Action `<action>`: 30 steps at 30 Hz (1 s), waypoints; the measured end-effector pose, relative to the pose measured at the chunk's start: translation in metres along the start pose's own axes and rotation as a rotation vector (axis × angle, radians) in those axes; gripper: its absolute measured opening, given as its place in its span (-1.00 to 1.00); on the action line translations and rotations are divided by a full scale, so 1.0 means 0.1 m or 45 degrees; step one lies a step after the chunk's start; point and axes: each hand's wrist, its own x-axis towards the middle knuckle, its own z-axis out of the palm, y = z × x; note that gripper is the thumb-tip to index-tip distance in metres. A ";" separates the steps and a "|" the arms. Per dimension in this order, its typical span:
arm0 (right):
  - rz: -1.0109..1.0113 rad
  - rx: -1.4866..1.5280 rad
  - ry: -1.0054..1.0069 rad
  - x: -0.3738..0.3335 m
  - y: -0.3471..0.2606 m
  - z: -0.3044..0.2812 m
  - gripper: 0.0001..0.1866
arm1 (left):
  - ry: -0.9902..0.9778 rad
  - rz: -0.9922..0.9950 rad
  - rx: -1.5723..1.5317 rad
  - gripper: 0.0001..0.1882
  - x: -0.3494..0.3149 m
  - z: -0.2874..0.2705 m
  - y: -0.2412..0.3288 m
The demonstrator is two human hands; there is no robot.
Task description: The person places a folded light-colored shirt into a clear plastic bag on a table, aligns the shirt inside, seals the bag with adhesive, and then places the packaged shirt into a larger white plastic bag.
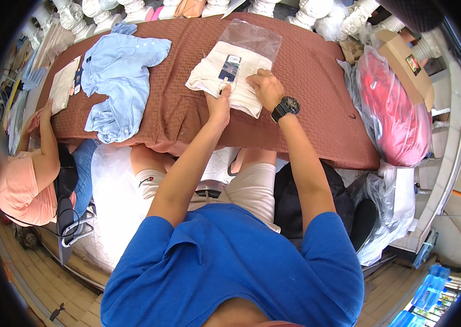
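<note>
A folded cream garment (207, 69) lies on the brown-covered table in front of me, its upper part under or inside a clear plastic bag (255, 37). On its middle sits a dark blue hang tag (230, 66) with a white top. My left hand (219, 106) grips the garment's near edge, thumb on top just below the tag. Closed fingers of my right hand (267, 90), with a black watch on the wrist, press at the garment's right side; whether they pinch cloth or plastic is hidden.
A light blue shirt (119, 65) lies spread to the left. Beyond it, a seated person (29, 174) handles another folded cream garment (65, 84). At right stand a plastic bag of red-pink cloth (394, 109) and an open cardboard box (405, 62). White balusters (132, 11) line the table's far edge.
</note>
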 end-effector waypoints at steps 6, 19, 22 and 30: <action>-0.113 -0.071 0.025 -0.11 -0.27 -0.09 -0.76 | -0.074 -0.104 -0.103 -0.13 -0.02 0.04 0.04; -0.062 -0.199 -0.090 -0.33 -0.64 -0.36 -0.72 | -0.039 -0.199 0.022 -0.29 0.02 0.27 -0.06; 0.131 0.373 -0.322 -0.30 -0.58 -0.56 -0.65 | -0.244 -0.368 -0.033 -0.26 -0.07 0.21 0.06; 0.113 -0.099 0.142 0.07 -0.66 -0.06 -0.41 | -0.320 -0.231 0.106 -0.34 -0.13 0.21 0.06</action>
